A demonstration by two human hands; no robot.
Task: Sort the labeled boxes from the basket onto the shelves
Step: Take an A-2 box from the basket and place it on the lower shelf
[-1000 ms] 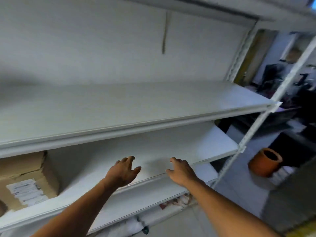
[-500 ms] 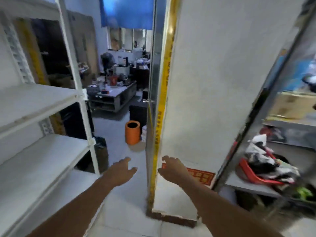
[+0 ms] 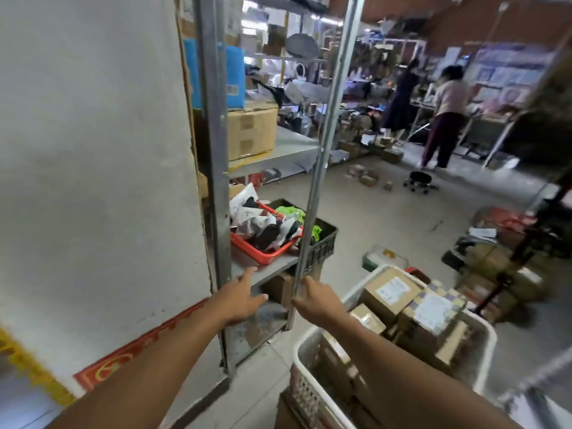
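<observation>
Hands (image 3: 244, 300) empty beside box-filled basket (image 3: 483, 345)

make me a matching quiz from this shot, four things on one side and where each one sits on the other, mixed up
Things:
1. red tray
2. white basket
3. rolling stool
4. large cardboard box

Places:
A. upper metal shelf, left of centre
B. lower right, full of labeled boxes
C. bare floor, far aisle
D. low metal shelf, above the left hand

Pairs: 1-D, 2-B, 3-C, 4-A
</observation>
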